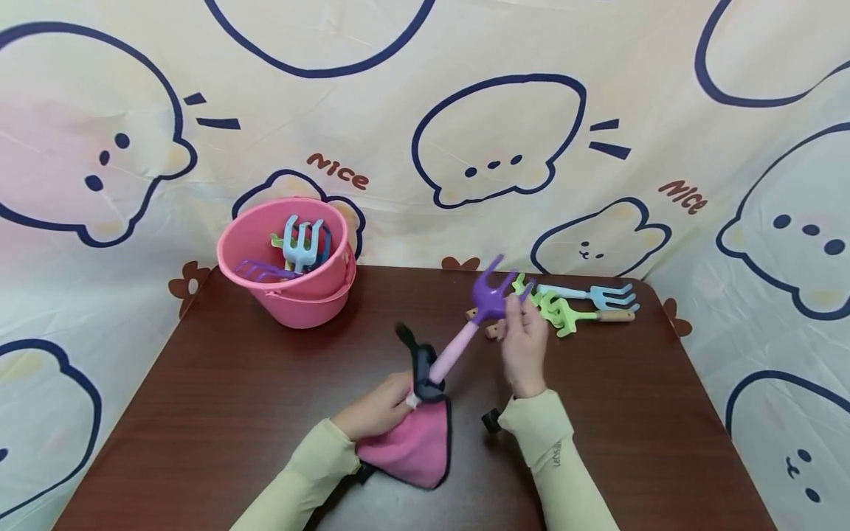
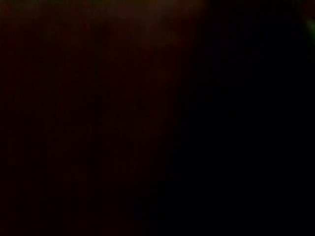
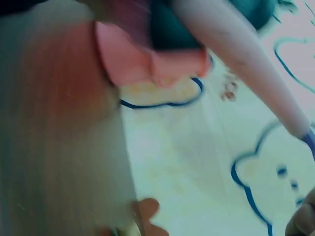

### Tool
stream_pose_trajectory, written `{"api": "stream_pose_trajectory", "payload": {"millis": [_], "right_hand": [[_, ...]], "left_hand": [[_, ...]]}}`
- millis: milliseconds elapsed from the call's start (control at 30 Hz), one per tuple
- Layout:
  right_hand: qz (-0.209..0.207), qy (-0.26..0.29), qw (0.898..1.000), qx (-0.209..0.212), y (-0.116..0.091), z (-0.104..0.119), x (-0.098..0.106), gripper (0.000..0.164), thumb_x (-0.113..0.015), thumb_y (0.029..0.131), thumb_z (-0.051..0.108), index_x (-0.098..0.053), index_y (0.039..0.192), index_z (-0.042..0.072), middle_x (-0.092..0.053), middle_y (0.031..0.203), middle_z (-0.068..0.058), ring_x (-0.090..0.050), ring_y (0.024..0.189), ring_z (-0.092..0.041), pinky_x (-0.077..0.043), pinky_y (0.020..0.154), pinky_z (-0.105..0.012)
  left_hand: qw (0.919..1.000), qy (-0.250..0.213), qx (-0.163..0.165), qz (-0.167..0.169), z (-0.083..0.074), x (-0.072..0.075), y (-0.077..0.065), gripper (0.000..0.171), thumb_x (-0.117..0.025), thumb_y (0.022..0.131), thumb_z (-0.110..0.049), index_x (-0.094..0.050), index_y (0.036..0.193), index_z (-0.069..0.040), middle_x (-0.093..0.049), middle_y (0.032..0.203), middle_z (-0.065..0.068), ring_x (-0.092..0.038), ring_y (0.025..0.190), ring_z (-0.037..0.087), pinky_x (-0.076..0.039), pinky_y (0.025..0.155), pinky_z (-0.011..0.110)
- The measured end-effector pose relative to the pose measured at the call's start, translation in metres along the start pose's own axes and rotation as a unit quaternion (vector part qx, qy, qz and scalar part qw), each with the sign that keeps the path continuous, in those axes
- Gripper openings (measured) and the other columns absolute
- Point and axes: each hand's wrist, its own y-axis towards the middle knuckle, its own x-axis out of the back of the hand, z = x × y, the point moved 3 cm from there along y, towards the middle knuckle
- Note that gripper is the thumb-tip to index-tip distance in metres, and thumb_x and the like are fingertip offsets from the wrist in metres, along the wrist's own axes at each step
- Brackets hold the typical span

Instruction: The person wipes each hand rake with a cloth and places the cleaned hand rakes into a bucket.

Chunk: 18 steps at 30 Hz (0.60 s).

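A toy garden fork with a purple head (image 1: 489,299) and a pale pink handle (image 1: 454,354) slants above the table. My right hand (image 1: 523,345) holds it by the tines, which the fingers partly hide. Around the lower handle is the dark trim of a pink cloth (image 1: 415,446), gripped by my left hand (image 1: 377,404); whether those fingers also hold the handle is hidden. In the right wrist view the fork's handle (image 3: 241,61) crosses the top, and a bit of my right hand (image 3: 302,219) shows at the corner. The left wrist view is almost black.
Nested pink buckets (image 1: 308,306) with several toy garden tools inside, among them a light blue fork (image 1: 302,247), stand at the back left. Behind my right hand lie green tools (image 1: 564,313) and another light blue fork (image 1: 607,296). A printed curtain (image 1: 392,221) rises behind the table.
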Motion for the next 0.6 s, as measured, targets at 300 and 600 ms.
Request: {"api": "stream_pose_trajectory", "payload": {"millis": [300,600], "right_hand": [[-0.11,0.041,0.992,-0.041,0.031,-0.021,0.043,0.031,-0.046,0.112,0.022,-0.054,0.086,0.006,-0.051,0.057,0.003,-0.044,0.044,-0.006,-0.037,0.041,-0.018],[-0.049,0.057,0.993,-0.094,0.031,-0.052,0.023,0.029,-0.043,0.113,0.028,-0.055,0.094,0.009,-0.059,0.062,0.002,-0.054,0.043,-0.007,-0.045,0.043,-0.021]], "left_hand": [[0.9899,-0.013,0.136,-0.036,0.038,0.034,-0.014,0.054,-0.06,0.101,-0.007,-0.045,0.153,-0.011,-0.06,0.138,0.008,-0.057,0.121,0.021,-0.048,0.107,0.045],[0.9755,0.06,0.203,-0.061,0.078,0.078,-0.042,0.054,-0.062,0.099,-0.005,-0.047,0.15,-0.001,-0.06,0.137,0.02,-0.056,0.127,0.038,-0.044,0.11,0.06]]}}
